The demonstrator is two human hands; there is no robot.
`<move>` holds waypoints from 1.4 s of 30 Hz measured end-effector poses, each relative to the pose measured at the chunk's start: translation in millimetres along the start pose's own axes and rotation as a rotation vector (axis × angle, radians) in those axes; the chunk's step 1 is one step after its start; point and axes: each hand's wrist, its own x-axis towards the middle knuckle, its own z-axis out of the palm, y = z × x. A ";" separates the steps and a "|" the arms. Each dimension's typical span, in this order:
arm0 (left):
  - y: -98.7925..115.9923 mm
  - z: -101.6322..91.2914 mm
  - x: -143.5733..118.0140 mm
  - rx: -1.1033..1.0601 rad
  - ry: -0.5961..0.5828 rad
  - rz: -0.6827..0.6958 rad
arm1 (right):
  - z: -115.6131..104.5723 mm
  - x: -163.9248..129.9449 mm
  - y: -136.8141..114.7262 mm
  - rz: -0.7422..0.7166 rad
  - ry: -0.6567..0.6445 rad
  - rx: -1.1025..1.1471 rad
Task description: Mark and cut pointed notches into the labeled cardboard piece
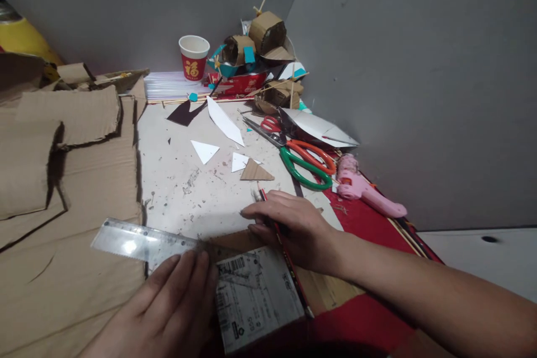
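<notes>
My left hand (178,293) presses its fingers down on a clear plastic ruler (145,243), which lies tilted across a piece of brown cardboard (331,288). The cardboard carries a grey-white printed label (260,313). My right hand (296,226) is closed round a red and black pencil (289,263). The pencil's sharpened end points up and away, and its other end lies over the label. Just beyond the right hand are a small cardboard triangle (255,170) and a white paper piece (238,162) partly under it. Another white triangle (205,151) lies nearby.
Large cardboard sheets (84,179) cover the left. Scissors with green and orange handles (304,179) and a pink glue gun (369,187) lie at right. A red paper cup (194,59) and cardboard models (268,33) stand at the back against grey walls (398,67).
</notes>
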 end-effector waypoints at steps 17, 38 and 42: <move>2.1 -6.7 8.3 0.040 -0.041 0.038 | -1.3 -0.3 -1.7 -0.026 -0.084 -0.169; -4.9 -14.8 -5.2 -0.074 -0.305 -0.029 | -1.0 -0.9 1.3 -0.042 -0.088 -0.181; -8.7 -29.8 -11.7 -0.053 -0.354 -0.078 | -1.1 0.8 -1.1 -0.045 -0.079 -0.183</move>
